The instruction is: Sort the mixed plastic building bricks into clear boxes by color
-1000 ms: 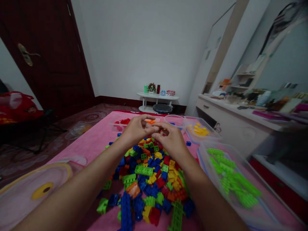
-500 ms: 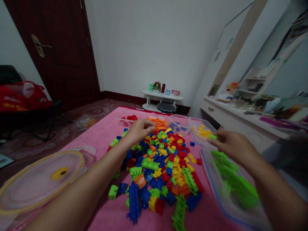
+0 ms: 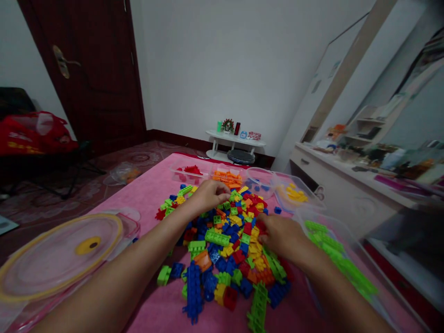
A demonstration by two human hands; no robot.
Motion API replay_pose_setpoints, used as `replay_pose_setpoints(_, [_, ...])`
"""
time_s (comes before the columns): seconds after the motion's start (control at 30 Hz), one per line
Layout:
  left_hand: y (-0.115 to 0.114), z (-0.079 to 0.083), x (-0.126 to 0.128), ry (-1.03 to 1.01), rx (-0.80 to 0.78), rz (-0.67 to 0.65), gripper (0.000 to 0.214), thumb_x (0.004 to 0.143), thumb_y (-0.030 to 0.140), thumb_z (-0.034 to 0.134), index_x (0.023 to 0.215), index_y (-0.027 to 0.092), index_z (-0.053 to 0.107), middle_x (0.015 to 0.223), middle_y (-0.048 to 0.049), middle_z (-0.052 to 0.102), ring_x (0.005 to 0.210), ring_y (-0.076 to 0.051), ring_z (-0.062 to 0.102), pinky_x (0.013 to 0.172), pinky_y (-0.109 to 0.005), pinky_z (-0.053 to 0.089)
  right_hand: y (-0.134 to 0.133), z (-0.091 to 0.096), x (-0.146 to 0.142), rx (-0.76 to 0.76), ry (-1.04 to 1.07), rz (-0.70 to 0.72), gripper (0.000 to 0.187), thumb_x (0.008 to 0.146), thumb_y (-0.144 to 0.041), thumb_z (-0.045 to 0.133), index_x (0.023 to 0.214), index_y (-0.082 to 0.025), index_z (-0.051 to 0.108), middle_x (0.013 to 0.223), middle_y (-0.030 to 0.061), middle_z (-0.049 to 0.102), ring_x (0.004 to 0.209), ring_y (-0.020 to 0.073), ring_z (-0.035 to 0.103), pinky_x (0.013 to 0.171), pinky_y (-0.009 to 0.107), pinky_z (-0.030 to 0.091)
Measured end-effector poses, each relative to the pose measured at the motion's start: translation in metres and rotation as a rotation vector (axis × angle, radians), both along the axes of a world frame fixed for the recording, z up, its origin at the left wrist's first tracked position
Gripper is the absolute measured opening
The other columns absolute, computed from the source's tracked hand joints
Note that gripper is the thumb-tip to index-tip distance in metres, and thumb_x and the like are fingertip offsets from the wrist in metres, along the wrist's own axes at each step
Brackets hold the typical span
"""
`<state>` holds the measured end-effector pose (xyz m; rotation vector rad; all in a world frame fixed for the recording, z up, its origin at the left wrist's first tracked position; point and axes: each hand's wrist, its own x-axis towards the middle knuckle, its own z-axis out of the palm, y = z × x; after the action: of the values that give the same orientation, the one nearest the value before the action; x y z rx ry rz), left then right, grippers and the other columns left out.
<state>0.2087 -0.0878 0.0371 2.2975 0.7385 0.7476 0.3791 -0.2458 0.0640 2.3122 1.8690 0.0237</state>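
Largest, the pink tabletop (image 3: 145, 199). On its middle, a loose heap of bricks (image 3: 225, 231), apparently fanned out for easy picking. To the right, a large box of green bricks (image 3: 378, 263), probably set alongside to suit a short reach. At near left, a yellow-rimmed lid (image 3: 62, 254), presumably there to stay clear of both arms. Along the far edge, left to right, a box of red bricks (image 3: 176, 173), a box of orange bricks (image 3: 211, 169), a tub of blue bricks (image 3: 260, 173) and a box of yellow bricks (image 3: 312, 189), seemingly kept apart by colour. Over the heap's far part, the left hand (image 3: 208, 196), grip curled with fingers near thumb; impossible to tell of anything inside. At the heap's right side, the right hand (image 3: 282, 233), fingertips low beside red pieces; too hidden to judge closure or contents. Look hard, studded and brightly mixed, from a long blue brick (image 3: 193, 291) near to a small blue brick (image 3: 277, 210) far right.
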Motion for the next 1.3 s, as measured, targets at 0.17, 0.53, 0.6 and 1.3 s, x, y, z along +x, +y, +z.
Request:
replay_pose_setpoints(0.17, [-0.006, 0.004, 0.0, 0.031, -0.022, 0.006, 0.022, 0.075, 0.03, 0.057, 0.084, 0.015, 0.071, 0.066, -0.002, 0.066, 0.06, -0.014, 0.057, 0.053, -0.021, 0.038, 0.024, -0.012, 0.01, -0.059, 0.011, -0.001, 0.038, 0.061, -0.017, 0.062, 0.099, -0.021, 0.063, 0.101, 0.0099, 0.066, 0.091, 0.0256, 0.063, 0.063, 0.027, 0.042])
replay_pose_setpoints(0.53, [-0.006, -0.001, 0.002, 0.003, 0.01, 0.006, 0.02, 0.074, 0.026, 0.057, 0.084, 0.015, 0.072, 0.064, -0.0021, 0.065, 0.058, -0.013, 0.057, 0.052, -0.021, 0.037, 0.05, -0.02, 0.04, 0.093, 0.496, -0.071, 0.025, 0.052, -0.01, 0.064, 0.074, -0.021, 0.065, 0.05, -0.0043, 0.058, 0.043, 0.0122, 0.054, 0.039, 0.019, 0.035])
replay_pose_setpoints(0.6, [-0.005, -0.003, 0.002, 0.0, -0.007, -0.004, 0.021, 0.075, 0.026, 0.057, 0.085, 0.015, 0.072, 0.064, -0.0019, 0.065, 0.058, -0.013, 0.057, 0.052, -0.021, 0.038, 0.048, -0.014, 0.046, 0.102, 0.521, -0.084, 0.02, 0.053, -0.01, 0.062, 0.069, -0.02, 0.065, 0.048, -0.0036, 0.058, 0.042, 0.0126, 0.054, 0.038, 0.019, 0.034])
replay_pose_setpoints(1.3, [-0.009, 0.001, 0.005, -0.328, -0.916, 0.0, 0.027, 0.072, 0.036, 0.066, 0.086, 0.014, 0.065, 0.068, -0.0004, 0.061, 0.044, -0.002, 0.041, 0.036, -0.012, 0.021, 0.045, 0.0, 0.007, 0.086, 0.427, 0.128, 0.034, 0.057, -0.007, 0.063, 0.084, -0.025, 0.073, 0.072, 0.0001, 0.068, 0.062, 0.0142, 0.06, 0.052, 0.022, 0.039])
